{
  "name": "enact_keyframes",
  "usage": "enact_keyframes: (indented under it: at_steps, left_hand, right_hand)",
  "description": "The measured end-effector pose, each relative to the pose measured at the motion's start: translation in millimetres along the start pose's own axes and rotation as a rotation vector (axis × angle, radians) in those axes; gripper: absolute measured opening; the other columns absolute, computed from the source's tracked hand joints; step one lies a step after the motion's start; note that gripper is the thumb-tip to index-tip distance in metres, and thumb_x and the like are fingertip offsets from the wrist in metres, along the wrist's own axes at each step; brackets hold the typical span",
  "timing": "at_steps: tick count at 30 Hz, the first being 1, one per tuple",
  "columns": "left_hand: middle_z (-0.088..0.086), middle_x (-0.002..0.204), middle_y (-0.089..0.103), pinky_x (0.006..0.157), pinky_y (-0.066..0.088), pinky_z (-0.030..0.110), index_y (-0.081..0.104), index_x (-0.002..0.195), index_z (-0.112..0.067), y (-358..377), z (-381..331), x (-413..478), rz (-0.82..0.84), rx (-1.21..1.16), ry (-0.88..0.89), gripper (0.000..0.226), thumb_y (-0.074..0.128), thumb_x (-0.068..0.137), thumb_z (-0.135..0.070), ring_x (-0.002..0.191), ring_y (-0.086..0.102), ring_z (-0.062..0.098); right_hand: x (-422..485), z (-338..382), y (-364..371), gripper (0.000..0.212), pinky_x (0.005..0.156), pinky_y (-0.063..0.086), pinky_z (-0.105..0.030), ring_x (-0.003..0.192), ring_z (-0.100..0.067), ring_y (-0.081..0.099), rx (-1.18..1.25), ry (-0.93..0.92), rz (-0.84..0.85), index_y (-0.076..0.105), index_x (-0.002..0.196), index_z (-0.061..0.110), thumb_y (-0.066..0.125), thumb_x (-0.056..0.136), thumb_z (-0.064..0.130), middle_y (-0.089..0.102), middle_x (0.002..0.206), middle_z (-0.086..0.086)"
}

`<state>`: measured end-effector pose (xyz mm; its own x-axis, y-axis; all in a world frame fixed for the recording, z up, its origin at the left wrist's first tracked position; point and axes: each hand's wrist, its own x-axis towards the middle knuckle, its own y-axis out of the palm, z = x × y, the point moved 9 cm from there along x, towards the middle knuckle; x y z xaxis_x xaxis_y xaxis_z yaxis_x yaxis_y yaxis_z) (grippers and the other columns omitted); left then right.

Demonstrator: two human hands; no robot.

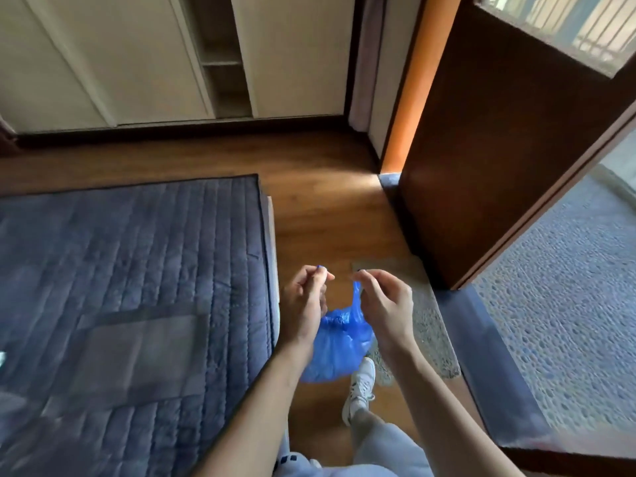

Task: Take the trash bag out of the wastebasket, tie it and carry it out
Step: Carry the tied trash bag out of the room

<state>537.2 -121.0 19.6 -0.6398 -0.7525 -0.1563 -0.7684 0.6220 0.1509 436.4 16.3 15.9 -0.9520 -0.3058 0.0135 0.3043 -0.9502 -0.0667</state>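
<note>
Obs. 1, nearest the camera: your grey trousers (382, 452) and 1 white sneaker (359, 387) stand on the brown wood-plank floor (327, 208), beside the edge of the bed with its dark blue quilted cover (130, 270).

Obs. 2: the crinkled blue plastic trash bag (335, 342) hangs in the air between your forearms, clear of the floor, bulging at the bottom. No wastebasket is in view, so the bag is already out of it.

Obs. 3: your left hand (304, 304) is closed, thumb and fingers pinched on a blue tip of the bag's mouth that peeks above the knuckles. Your right hand (385, 304) is pinched on the other gathered ear, which stretches down to the bag. The 2 hands are near each other, not touching.

Judgement: the step in hand looks like tying. Whether a first knot is already in, I cannot tell; the neck is partly hidden by your left hand. To do it well, keep both ears taut and even in length, cross them low against the gathered neck, pull outward until it cinches, then add a 2nd knot. Pull steadily, since thin film may tear.

Obs. 4, farther: the dark brown wooden door (499, 166) stands open onto grey pebbled paving (568, 321), the likely way out.

Writing: no brand, label or readable text anywhere.
</note>
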Motion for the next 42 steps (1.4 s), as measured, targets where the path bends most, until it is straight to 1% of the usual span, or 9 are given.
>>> enact_keyframes:
  at_steps: [5, 9, 13, 15, 22, 27, 33, 36, 42]
  left_hand:
    - [-0.004, 0.051, 0.033, 0.051, 0.023, 0.03, 0.06, 0.07, -0.011, 25, -1, 56, -0.043, 0.01, 0.016, 0.027, 0.056, 0.096, -0.012, 0.05, 0.029, 0.013]
    - [-0.004, 0.051, 0.033, 0.051, 0.021, 0.031, 0.062, 0.072, -0.011, 62, 0, 115, -0.076, 0.015, 0.021, 0.026, 0.056, 0.097, -0.013, 0.05, 0.028, 0.014]
    - [-0.011, 0.048, 0.035, 0.048, 0.023, 0.027, 0.062, 0.069, -0.019, 103, -6, 178, -0.108, 0.027, -0.004, 0.029, 0.054, 0.097, -0.018, 0.047, 0.03, 0.011]
    - [-0.013, 0.047, 0.038, 0.045, 0.026, 0.023, 0.061, 0.068, -0.02, 122, -10, 204, -0.125, 0.03, -0.019, 0.03, 0.053, 0.097, -0.019, 0.047, 0.032, 0.009]
    - [-0.014, 0.044, 0.043, 0.044, 0.028, 0.017, 0.063, 0.074, -0.011, 175, -18, 264, -0.129, 0.023, -0.013, 0.027, 0.051, 0.098, -0.011, 0.042, 0.034, 0.002]
    - [-0.013, 0.047, 0.036, 0.042, 0.026, 0.019, 0.061, 0.069, -0.017, 196, -17, 301, -0.13, 0.036, 0.001, 0.032, 0.052, 0.098, -0.013, 0.043, 0.031, 0.004]
    - [-0.012, 0.049, 0.035, 0.042, 0.025, 0.022, 0.062, 0.069, -0.021, 213, -15, 362, -0.115, 0.102, -0.014, 0.03, 0.054, 0.098, -0.022, 0.044, 0.031, 0.005]
    - [-0.014, 0.049, 0.036, 0.042, 0.026, 0.022, 0.063, 0.069, -0.022, 222, -20, 404, -0.1, 0.11, -0.015, 0.027, 0.056, 0.094, -0.027, 0.044, 0.032, 0.005]
    - [-0.017, 0.048, 0.049, 0.053, 0.034, 0.02, 0.062, 0.075, -0.011, 237, -33, 516, -0.122, 0.063, -0.044, 0.025, 0.053, 0.098, -0.015, 0.054, 0.042, 0.006]
  right_hand:
    - [68, -8, 12, 0.019, 0.044, 0.032, -0.02, 0.045, -0.004, 0.037, 0.028, 0.009, 0.042, 0.072, 0.071, 0.018, 0.065, 0.086, 0.026, 0.045, 0.044, 0.015]
    - [144, -10, 15, 0.019, 0.047, 0.031, -0.027, 0.048, -0.012, 0.036, 0.044, 0.029, 0.062, 0.072, 0.07, 0.017, 0.064, 0.082, 0.03, 0.044, 0.046, 0.012]
    - [221, -5, 11, 0.018, 0.047, 0.033, -0.023, 0.048, -0.009, 0.04, 0.006, 0.037, 0.067, 0.071, 0.066, 0.02, 0.065, 0.081, 0.028, 0.046, 0.047, 0.011]
    - [255, -4, 8, 0.018, 0.049, 0.034, -0.027, 0.049, -0.012, 0.04, 0.017, 0.058, 0.086, 0.071, 0.066, 0.02, 0.066, 0.08, 0.029, 0.046, 0.048, 0.01]
    - [343, -3, 1, 0.019, 0.048, 0.035, -0.024, 0.048, -0.012, 0.038, 0.023, 0.072, 0.134, 0.076, 0.068, 0.024, 0.063, 0.082, 0.027, 0.044, 0.045, 0.011]
    - [387, -14, 6, 0.022, 0.051, 0.033, -0.029, 0.048, -0.012, 0.038, 0.066, 0.11, 0.139, 0.071, 0.066, 0.018, 0.064, 0.078, 0.035, 0.043, 0.047, 0.01]
    - [439, -26, 19, 0.022, 0.05, 0.031, -0.031, 0.049, -0.013, 0.036, 0.068, 0.111, 0.13, 0.064, 0.066, 0.014, 0.066, 0.081, 0.03, 0.041, 0.048, 0.008]
    - [476, -28, 33, 0.02, 0.046, 0.031, -0.026, 0.047, -0.011, 0.036, 0.07, 0.117, 0.124, 0.066, 0.068, 0.013, 0.067, 0.082, 0.027, 0.042, 0.048, 0.008]
    - [577, -20, 79, 0.02, 0.043, 0.033, -0.021, 0.046, -0.01, 0.038, 0.043, 0.077, 0.135, 0.066, 0.068, 0.011, 0.067, 0.085, 0.021, 0.043, 0.047, 0.009]
